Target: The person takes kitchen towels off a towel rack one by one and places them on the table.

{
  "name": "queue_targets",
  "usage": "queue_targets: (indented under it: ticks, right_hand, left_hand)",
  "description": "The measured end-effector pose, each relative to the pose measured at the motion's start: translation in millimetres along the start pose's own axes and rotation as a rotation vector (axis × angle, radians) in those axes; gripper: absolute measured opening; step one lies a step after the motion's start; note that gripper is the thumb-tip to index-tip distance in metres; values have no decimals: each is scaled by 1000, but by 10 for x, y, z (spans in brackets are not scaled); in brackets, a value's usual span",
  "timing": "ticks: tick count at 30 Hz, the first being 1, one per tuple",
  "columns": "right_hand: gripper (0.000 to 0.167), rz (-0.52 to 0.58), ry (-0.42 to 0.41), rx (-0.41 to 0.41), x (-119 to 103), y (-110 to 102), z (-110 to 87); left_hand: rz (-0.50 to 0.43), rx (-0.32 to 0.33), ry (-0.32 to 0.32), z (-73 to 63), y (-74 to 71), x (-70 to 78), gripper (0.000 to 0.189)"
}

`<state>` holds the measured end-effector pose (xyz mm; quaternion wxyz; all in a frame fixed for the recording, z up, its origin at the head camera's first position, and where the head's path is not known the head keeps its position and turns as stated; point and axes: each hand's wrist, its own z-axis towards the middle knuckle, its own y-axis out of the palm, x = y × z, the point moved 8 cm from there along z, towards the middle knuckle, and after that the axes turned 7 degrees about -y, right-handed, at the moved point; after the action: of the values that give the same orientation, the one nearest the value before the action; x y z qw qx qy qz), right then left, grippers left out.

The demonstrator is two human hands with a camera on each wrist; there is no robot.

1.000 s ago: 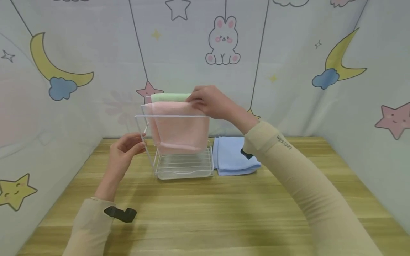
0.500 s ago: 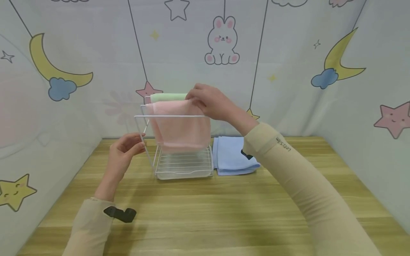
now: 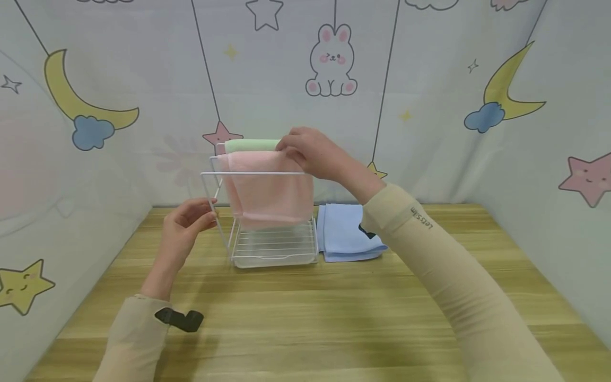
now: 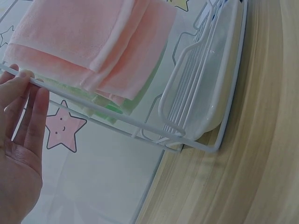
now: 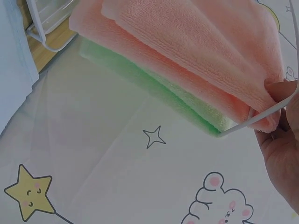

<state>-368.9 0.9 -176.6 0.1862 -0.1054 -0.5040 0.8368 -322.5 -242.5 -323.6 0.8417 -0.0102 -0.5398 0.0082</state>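
A pink towel point(image 3: 272, 193) hangs folded over a bar of the white wire rack point(image 3: 253, 173). My right hand point(image 3: 312, 151) pinches its upper right corner; in the right wrist view the thumb presses the pink towel point(image 5: 201, 56) close to the bar. Behind it a green towel point(image 3: 250, 145) drapes over the rear bar, mostly hidden by the pink one. On the left, my left hand point(image 3: 183, 223) grips the rack's slanted side wire between thumb and fingers. The left wrist view shows those fingers point(image 4: 35, 112) on the wire of the rack point(image 4: 112, 114).
A folded blue towel point(image 3: 353, 233) lies on the wooden table point(image 3: 305, 318) just right of the rack, partly behind my right sleeve. Under the hanging towels sits a wire grid over a clear tray point(image 3: 274, 260). A patterned curtain point(image 3: 267, 79) stands close behind the rack.
The top of the pink towel rises slightly at my right hand, then settles a little lower. My left hand keeps its hold on the side wire.
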Motion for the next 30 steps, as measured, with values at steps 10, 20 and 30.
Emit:
queue_targets:
  ticks: [10, 20, 30]
  right_hand:
    - [22, 3, 19, -11, -7, -11, -4]
    - [19, 0, -17, 34, -29, -41, 0]
    - [16, -8, -73, 143, -33, -281, 78]
  left_hand:
    - [0, 1, 3, -3, 7, 14, 24]
    - [-10, -2, 7, -11, -9, 13, 25]
    - [6, -21, -8, -6, -8, -15, 26]
